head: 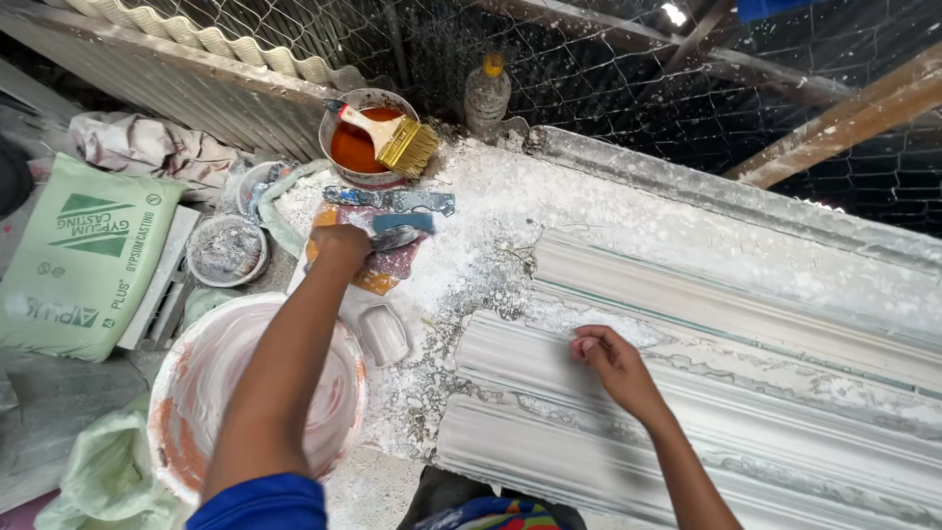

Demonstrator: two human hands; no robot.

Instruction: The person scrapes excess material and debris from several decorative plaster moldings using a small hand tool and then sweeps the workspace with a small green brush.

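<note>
White all over the plaster moulding (687, 393) under the right hand (613, 363), faint grey-green streaks along its ridges. By the left hand's (341, 245) fingers, a grey scraper (394, 238) over a maroon-and-orange rag (388, 267). Just beyond the fingertips, a blue strip (402, 222). Farther out, a tin (365, 147) of orange-red liquid and a brush (392, 137) with yellow bristles. Below the forearm, a white bucket (196, 393) smeared orange. Far left, a pale green sack (83, 255) with dark green triangles.

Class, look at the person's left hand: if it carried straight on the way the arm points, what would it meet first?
Probably the grey metal strip lying just beyond the left hand, then the tin of orange liquid with the brush across it. Depth is hard to judge.
</note>
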